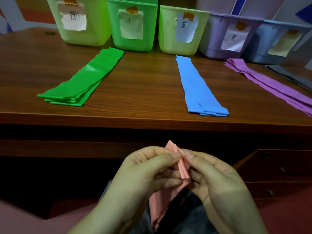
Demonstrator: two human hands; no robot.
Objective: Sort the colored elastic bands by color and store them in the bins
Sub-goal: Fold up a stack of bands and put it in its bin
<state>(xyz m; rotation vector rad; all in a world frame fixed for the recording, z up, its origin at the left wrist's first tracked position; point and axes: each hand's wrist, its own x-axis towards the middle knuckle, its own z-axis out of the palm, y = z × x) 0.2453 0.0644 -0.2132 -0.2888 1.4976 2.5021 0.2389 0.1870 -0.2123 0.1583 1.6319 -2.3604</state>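
Pink elastic band (183, 168), folded into pleats, low in the centre of the frame, below the front edge of the brown wooden bench (143, 92). Pinched from both sides: left hand (148, 173) with thumb and fingers curled onto its left face, right hand (214, 176) clamped on its right face, thumbs nearly meeting at the top fold. Loose tail of the band hanging down between the wrists.

On the bench, left of centre, a stack of flat green elastic bands (82, 80); right of centre, a stack of light blue elastic bands (195, 86); at the right edge, purple elastic bands (270, 85), with grey bands (290, 76) just beyond.

Across the top, a row of paper-labelled plastic bins: pale green bin (94, 26), brighter green bin (148, 31), another pale green bin (168, 38), lilac bin (216, 43), blue-grey bin (260, 49).
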